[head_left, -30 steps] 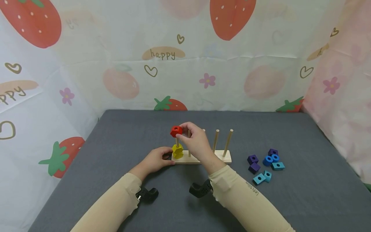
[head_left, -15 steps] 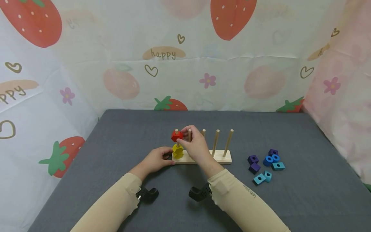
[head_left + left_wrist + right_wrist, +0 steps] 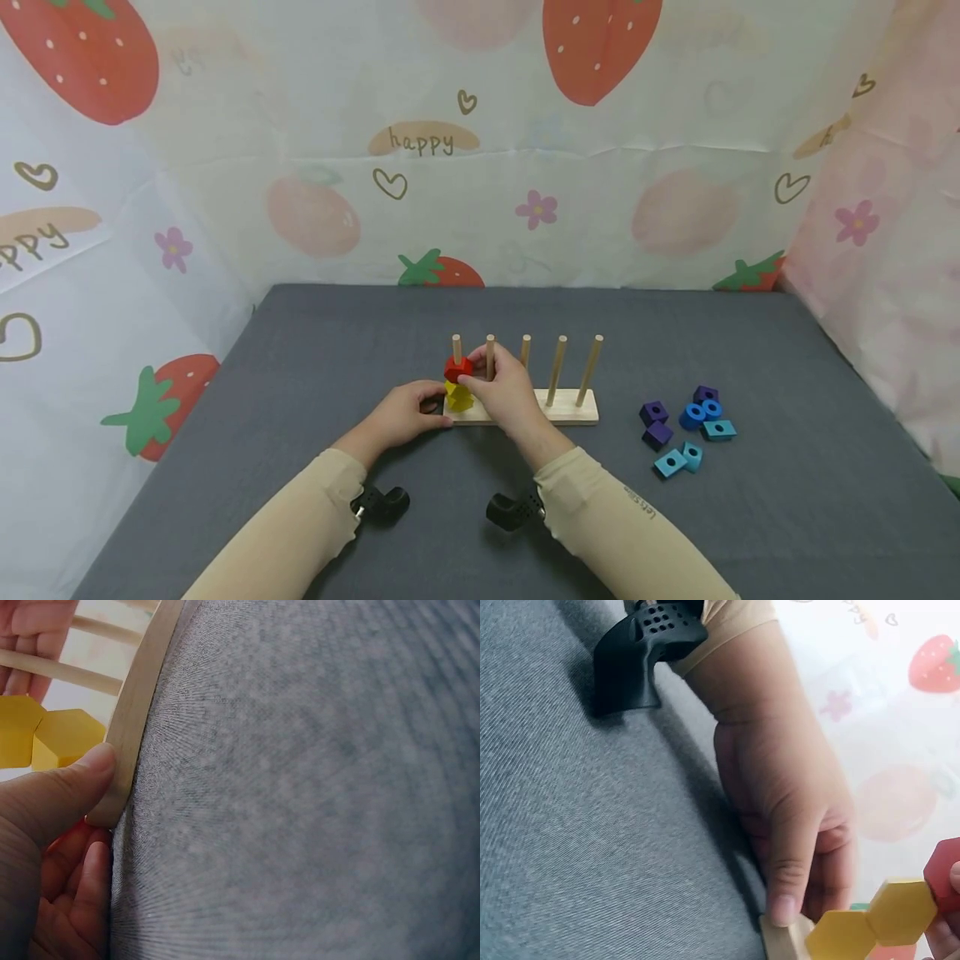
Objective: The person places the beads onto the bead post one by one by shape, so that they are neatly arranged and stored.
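In the head view, a pale wooden base (image 3: 573, 408) carries a row of upright pegs. My left hand (image 3: 400, 415) grips its left end; the left wrist view shows the thumb (image 3: 97, 760) pressed along the wood. Two yellow hexagonal blocks (image 3: 902, 913) are stacked on the leftmost peg (image 3: 457, 346). Just above them, a red hexagonal block (image 3: 454, 370) is threaded on the same peg, pinched by my right hand (image 3: 516, 408). In the right wrist view the red block appears to touch the upper yellow one. My right hand partly hides the base and the middle pegs.
Right of the base lie loose blocks: purple ones (image 3: 657, 435), blue round ones (image 3: 693, 416) and light-blue ones (image 3: 670, 463). The grey cloth-covered table (image 3: 810, 500) ends at a printed curtain (image 3: 600, 225). A black wrist mount (image 3: 510, 511) juts from each sleeve.
The red block has gone from the leftmost peg's tip down to the yellow blocks, my right hand lowering with it. My left hand stays on the base.
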Demonstrator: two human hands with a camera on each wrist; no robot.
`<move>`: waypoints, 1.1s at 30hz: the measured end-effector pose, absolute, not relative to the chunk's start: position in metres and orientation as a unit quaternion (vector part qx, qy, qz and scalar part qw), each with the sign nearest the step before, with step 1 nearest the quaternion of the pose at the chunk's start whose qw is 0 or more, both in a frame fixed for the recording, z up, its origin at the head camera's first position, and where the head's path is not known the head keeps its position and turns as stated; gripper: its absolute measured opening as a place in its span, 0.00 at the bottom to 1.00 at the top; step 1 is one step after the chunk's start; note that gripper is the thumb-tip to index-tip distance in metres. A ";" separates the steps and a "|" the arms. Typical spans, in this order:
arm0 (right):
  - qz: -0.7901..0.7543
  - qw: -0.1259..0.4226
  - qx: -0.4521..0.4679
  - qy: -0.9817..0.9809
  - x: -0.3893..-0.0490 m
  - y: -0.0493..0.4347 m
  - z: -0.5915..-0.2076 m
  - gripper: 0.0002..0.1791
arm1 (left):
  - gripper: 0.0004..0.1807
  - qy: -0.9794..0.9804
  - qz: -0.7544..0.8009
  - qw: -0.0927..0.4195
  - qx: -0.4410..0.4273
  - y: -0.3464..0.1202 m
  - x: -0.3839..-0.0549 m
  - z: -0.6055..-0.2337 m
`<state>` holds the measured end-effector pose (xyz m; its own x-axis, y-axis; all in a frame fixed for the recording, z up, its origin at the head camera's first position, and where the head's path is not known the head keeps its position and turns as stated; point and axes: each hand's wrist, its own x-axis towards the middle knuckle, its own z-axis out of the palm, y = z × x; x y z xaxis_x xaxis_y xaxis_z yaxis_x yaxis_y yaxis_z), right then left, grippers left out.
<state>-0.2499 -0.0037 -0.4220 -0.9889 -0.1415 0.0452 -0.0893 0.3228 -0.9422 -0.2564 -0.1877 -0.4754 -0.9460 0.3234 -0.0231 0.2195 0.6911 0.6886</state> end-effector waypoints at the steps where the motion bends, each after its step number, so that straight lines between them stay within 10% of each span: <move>1: -0.576 0.025 -0.069 0.814 -0.250 -0.004 -0.423 0.13 | 0.26 0.916 0.365 0.070 0.150 -0.188 -0.256 -0.475; 33: -0.605 -0.046 -0.156 0.779 -0.225 0.015 -0.373 0.31 | 0.27 0.920 0.357 0.064 0.148 -0.186 -0.257 -0.476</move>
<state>-0.2252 0.0148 -0.3733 -0.9474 -0.1868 0.2601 -0.2981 0.2183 -0.9292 -0.2571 -0.1859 -0.4762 -0.9483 0.3171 -0.0117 0.2261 0.7012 0.6761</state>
